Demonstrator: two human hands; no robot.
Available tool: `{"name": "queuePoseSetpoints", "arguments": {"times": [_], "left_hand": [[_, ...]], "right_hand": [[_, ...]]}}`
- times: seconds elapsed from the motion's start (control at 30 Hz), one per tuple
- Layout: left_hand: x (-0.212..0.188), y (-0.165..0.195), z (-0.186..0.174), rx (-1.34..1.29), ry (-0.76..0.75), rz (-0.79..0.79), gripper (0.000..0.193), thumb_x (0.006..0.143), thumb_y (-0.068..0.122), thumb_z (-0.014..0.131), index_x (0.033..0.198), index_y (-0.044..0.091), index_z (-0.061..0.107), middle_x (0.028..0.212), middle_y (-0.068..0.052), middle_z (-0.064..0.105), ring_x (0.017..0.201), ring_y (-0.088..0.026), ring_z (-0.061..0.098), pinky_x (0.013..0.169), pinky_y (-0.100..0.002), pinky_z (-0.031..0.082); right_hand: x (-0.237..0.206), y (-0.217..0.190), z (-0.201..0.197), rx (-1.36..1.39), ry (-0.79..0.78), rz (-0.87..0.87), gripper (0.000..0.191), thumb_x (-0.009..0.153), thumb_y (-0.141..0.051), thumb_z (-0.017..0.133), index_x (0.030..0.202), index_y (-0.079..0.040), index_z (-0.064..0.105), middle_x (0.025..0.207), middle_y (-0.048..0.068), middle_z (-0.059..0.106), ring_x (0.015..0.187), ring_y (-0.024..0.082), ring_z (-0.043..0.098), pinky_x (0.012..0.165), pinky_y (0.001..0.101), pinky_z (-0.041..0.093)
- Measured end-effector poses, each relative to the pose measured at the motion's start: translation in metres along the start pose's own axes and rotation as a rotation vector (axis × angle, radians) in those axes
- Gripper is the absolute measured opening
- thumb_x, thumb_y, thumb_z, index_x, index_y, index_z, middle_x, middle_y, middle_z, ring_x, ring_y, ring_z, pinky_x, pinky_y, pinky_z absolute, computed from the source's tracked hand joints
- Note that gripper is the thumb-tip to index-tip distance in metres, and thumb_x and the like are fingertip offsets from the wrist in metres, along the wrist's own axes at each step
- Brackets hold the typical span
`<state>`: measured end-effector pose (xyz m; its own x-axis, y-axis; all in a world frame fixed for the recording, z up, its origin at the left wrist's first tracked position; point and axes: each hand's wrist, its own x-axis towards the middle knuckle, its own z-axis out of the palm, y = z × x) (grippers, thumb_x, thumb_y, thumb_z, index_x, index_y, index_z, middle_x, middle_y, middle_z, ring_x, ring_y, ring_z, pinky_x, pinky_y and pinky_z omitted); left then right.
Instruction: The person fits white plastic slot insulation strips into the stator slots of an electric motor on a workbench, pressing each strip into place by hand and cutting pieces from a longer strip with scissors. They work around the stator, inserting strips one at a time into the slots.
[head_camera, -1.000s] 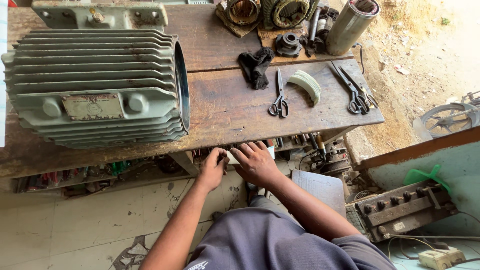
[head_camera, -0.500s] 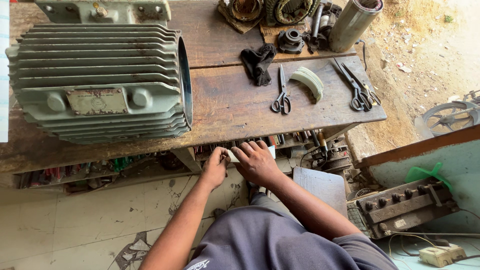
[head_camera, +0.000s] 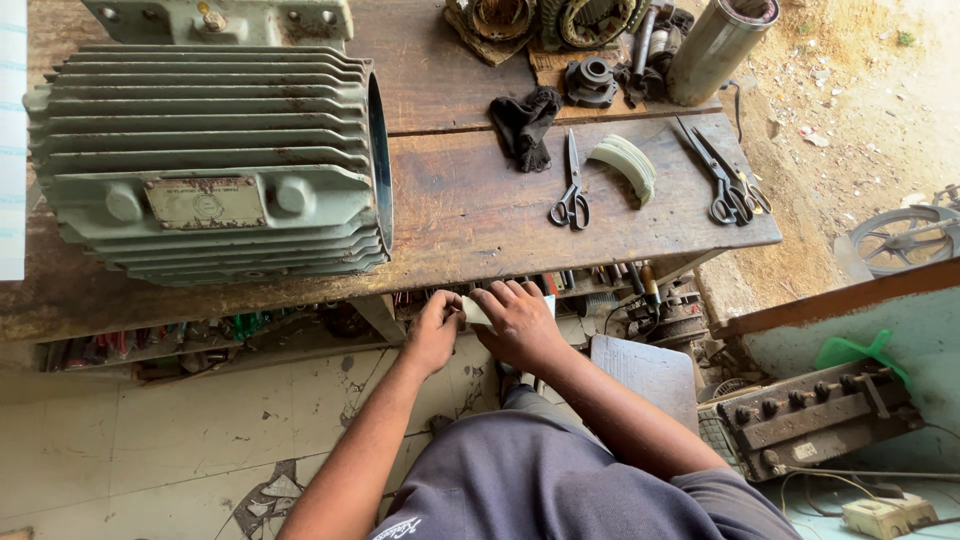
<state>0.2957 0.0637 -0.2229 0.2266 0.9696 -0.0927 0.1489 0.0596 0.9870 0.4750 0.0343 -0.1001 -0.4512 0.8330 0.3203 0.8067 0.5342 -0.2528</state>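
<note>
Both hands stayed below the table (head_camera: 480, 210); left hand (head_camera: 432, 335) and right hand (head_camera: 520, 322) pinch a pale strip (head_camera: 474, 312); best kept taut

Bare forearms, grey-blue trousers

Bright daylight, strongest from the sandy ground past the worktop's (head_camera: 480, 215) right edge, a bit washed out there. Soft shadows under the scissors (head_camera: 572, 190). Shelf below the front edge is dim, its contents hard to tell. Mostly sharp; slight wide-angle bending toward the frame edges, maybe.
</note>
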Motion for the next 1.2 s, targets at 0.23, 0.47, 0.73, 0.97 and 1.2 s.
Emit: {"name": "queuePoseSetpoints", "arguments": {"times": [0.23,0.47,0.73,0.97,1.2], "left_hand": [[0.007,0.012,0.002,0.038,0.062,-0.061,0.014,0.093,0.006,0.061,0.107,0.006,0.061,0.082,-0.004,0.071,0.071,-0.009,0.061,0.064,-0.030,0.050],[0.025,0.045,-0.005,0.163,0.049,-0.007,0.013,0.096,0.016,0.065,0.105,0.007,0.062,0.076,-0.003,0.071,0.067,-0.009,0.063,0.064,-0.031,0.051],[0.088,0.036,0.018,-0.198,0.114,0.037,0.010,0.093,0.010,0.070,0.101,0.005,0.067,0.088,-0.001,0.069,0.079,-0.010,0.064,0.070,-0.027,0.052],[0.154,0.019,0.050,-0.437,0.166,-0.233,0.004,0.092,0.005,0.064,0.095,0.006,0.066,0.083,-0.002,0.066,0.073,-0.010,0.063,0.063,-0.026,0.050],[0.192,0.020,0.075,-0.426,0.267,-0.133,0.009,0.094,-0.001,0.055,0.095,0.007,0.060,0.080,0.001,0.059,0.067,-0.008,0.055,0.057,-0.024,0.048]], "right_hand": [[0.009,0.008,0.000,0.027,-0.030,0.037,0.055,0.076,-0.029,0.080,0.124,-0.010,0.064,0.107,0.010,0.066,0.102,0.031,0.062,0.087,0.0448,0.045],[0.025,0.039,-0.004,0.146,-0.046,0.029,0.050,0.077,-0.028,0.082,0.121,-0.011,0.064,0.108,0.008,0.067,0.102,0.030,0.064,0.087,0.0440,0.045],[0.059,0.109,-0.007,0.274,-0.073,-0.021,0.050,0.074,-0.026,0.082,0.119,-0.012,0.064,0.105,0.007,0.068,0.099,0.029,0.065,0.085,0.0423,0.047],[0.093,0.191,-0.007,0.352,-0.112,-0.137,0.050,0.075,-0.026,0.083,0.119,-0.011,0.063,0.106,0.008,0.066,0.103,0.030,0.063,0.087,0.0438,0.045],[0.122,0.244,0.001,0.437,-0.187,-0.208,0.052,0.075,-0.027,0.081,0.121,-0.010,0.062,0.107,0.009,0.066,0.099,0.032,0.064,0.081,0.0441,0.045]]}}
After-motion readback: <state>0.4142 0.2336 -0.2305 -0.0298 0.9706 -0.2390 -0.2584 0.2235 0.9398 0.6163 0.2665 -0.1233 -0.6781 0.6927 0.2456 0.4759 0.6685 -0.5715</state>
